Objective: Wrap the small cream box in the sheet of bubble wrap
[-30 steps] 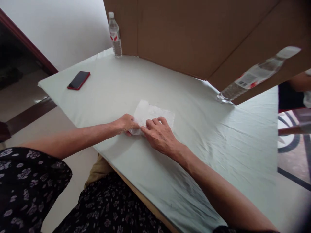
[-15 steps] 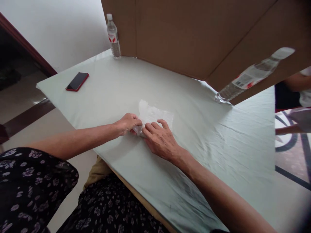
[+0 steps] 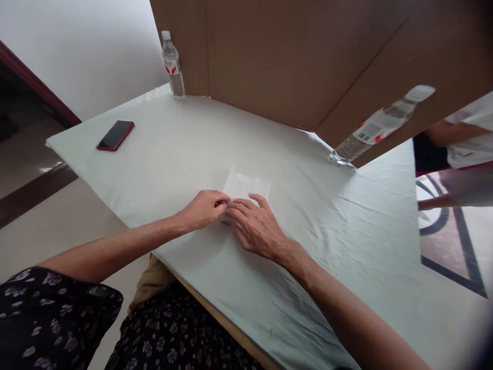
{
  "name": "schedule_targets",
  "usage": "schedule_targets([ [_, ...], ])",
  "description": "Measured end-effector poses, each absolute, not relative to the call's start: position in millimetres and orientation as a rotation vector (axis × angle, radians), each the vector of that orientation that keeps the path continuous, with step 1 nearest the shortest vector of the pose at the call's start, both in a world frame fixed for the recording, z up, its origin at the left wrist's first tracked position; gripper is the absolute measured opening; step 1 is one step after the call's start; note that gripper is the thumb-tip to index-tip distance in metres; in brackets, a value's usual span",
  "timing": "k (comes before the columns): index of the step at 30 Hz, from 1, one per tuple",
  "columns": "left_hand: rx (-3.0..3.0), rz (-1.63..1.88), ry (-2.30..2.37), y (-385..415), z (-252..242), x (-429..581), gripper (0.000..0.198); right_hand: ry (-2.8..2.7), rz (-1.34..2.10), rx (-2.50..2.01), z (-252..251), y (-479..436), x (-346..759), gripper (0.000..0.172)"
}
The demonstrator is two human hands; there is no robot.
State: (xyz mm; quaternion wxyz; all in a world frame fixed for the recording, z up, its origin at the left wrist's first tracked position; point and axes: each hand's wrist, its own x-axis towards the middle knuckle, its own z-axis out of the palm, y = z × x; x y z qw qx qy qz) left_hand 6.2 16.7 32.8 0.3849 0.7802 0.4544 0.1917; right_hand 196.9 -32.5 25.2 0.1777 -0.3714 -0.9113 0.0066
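Tablecloth [image 3: 173, 154] bears white sheet [image 3: 248, 186], far edge running left-right, long axis unclear.

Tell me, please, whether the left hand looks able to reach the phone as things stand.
Probably yes: no object shows between the left hand and the phone, which lies flat, though that hand would likely need to leave the white sheet first.

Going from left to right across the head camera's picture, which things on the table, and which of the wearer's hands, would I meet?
Phone → first water bottle → left hand → right hand → second water bottle.
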Motion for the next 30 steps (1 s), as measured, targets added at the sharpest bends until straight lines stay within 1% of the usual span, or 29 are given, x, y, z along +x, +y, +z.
schedule_targets([
  [1, 2.134, 0.508, 1.149, 15, 28, 8, 0.022, -2.536, 0.023, -1.049, 26, -34, 201, 0.033],
  [3, 2.378, 0.545, 1.150, 11, 19, 10, 0.021, -2.396, 0.012, -1.113, 26, -40, 212, 0.026],
  [5, 2.574, 0.641, 1.158, 8, 12, 10, 0.021, -2.184, 0.041, -1.305, 26, -49, 227, 0.018],
  [7, 2.712, 0.753, 1.108, 6, 8, 9, 0.023, -1.979, 0.208, -1.591, 24, -59, 242, 0.020],
  [9, 2.767, 0.817, 1.030, 4, 5, 9, 0.023, -1.843, 0.511, -1.834, 23, -67, 254, 0.029],
  [11, 2.755, 0.841, 1.014, 1, 3, 10, 0.022, -1.747, 0.794, -1.953, 20, -72, 258, 0.041],
  [13, 2.731, 0.862, 1.058, -4, 1, 12, 0.021, -1.660, 0.952, -1.970, 18, -72, 255, 0.054],
  [15, 2.723, 0.877, 1.101, -8, 0, 14, 0.019, -1.571, 1.013, -1.954, 16, -67, 246, 0.068],
  [19, 2.759, 0.867, 1.136, -12, 2, 17, 0.019, -1.389, 1.049, -1.932, 7, -49, 229, 0.089],
  [22, 2.830, 0.814, 1.136, -9, 6, 16, 0.017, -1.353, 0.943, -1.881, -1, -37, 219, 0.097],
  [25, 2.881, 0.740, 1.129, -6, 9, 15, 0.014, -1.430, 0.798, -1.856, -5, -32, 211, 0.095],
  [30, 2.851, 0.661, 1.118, -5, 11, 17, 0.013, -1.544, 0.680, -1.872, 1, -34, 198, 0.085],
])
